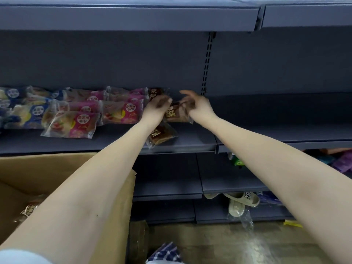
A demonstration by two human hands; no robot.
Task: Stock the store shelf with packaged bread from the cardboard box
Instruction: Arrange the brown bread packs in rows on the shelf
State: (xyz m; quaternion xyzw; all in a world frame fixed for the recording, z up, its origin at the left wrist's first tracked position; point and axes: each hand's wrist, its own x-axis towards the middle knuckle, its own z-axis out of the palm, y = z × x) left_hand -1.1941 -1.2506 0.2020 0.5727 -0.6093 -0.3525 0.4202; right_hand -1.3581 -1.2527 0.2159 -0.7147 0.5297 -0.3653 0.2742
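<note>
Both my arms reach onto the dark grey shelf (190, 139). My left hand (158, 107) and my right hand (196, 105) together grip a brown bread pack (176, 115) just above the shelf board. A second brown pack (161, 137) lies flat near the shelf's front edge, below my left wrist. Another brown pack (155, 93) stands at the back behind my left hand. Pink bread packs (122, 113) and blue ones (24, 113) fill the shelf to the left. The open cardboard box (57, 168) sits at lower left with a bread pack (31, 207) inside.
The shelf section right of the upright post (206, 67) is bare. Lower shelves hold slippers (241, 203), a green item (237, 161) and purple packs (341, 163). Clear plastic wrap (246, 221) lies on the floor. An upper shelf (133, 18) overhangs.
</note>
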